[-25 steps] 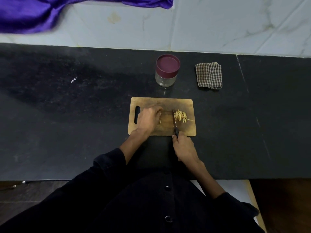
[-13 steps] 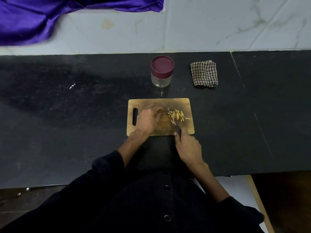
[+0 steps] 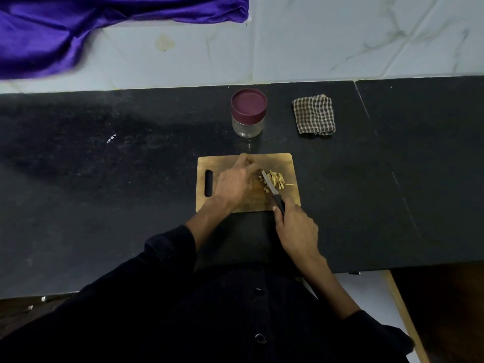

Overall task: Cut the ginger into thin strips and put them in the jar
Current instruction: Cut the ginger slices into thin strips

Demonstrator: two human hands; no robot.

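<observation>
Swinging its tip leftward since a moment ago, the knife (image 3: 272, 188), gripped by the right hand (image 3: 297, 233), meets the left hand (image 3: 237, 183) curled beside the ginger strips (image 3: 275, 179), so cutting continues.

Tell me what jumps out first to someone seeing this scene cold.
The wooden cutting board on the dark counter draws the eye: the right hand holds a knife angled into a pile of ginger strips, with the left hand curled beside the blade. Behind the board stands a clear jar, its maroon lid on, a checked cloth to its right. A purple cloth fills the upper left.
</observation>
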